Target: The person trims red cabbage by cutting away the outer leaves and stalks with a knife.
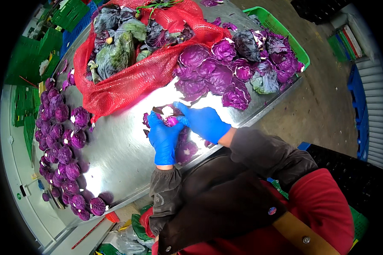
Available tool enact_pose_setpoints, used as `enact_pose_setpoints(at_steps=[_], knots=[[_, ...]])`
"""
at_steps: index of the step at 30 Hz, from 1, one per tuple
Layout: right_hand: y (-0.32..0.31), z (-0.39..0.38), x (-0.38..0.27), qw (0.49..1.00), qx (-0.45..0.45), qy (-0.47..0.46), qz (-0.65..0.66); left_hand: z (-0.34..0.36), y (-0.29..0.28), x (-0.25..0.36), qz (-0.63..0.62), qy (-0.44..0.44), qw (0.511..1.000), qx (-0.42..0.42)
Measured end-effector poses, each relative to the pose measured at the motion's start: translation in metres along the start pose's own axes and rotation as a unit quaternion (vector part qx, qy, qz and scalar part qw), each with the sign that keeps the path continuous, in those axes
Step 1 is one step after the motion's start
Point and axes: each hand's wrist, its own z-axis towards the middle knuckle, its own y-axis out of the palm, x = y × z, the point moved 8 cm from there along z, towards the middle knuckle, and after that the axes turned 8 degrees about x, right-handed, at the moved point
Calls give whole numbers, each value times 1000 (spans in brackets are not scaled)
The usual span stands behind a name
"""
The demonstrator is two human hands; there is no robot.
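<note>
Both my hands, in blue gloves, are together over a steel table (115, 157). My left hand (162, 139) is closed on a red cabbage head (170, 120) with a white cut stem. My right hand (204, 122) grips what looks like a dark knife (160, 109) held against the cabbage's top; the handle is hidden by the fingers. Loose purple leaves (185, 151) lie beneath my hands. Just beyond them is a pile of purple trimmed leaves (212, 74).
Trimmed cabbage heads (65, 155) crowd the left side. A red mesh bag (132, 83) holds untrimmed cabbages (117, 55). A green basket (295, 44) stands at the far right edge. Green crates (25, 57) are stacked left; blue pallets (359, 119) stand right.
</note>
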Motion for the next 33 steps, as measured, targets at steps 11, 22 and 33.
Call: enact_pose_setpoints(at_steps=[11,22,33], knots=[[23,76,50,970,-135,166,112,-30,2,11,-53,31,996,65],[6,62,48,997,-27,66,-22,-69,-3,-36,-252,36,964,74],[20,39,-35,970,-82,-180,140,-47,12,-21,-254,-67,963,51]])
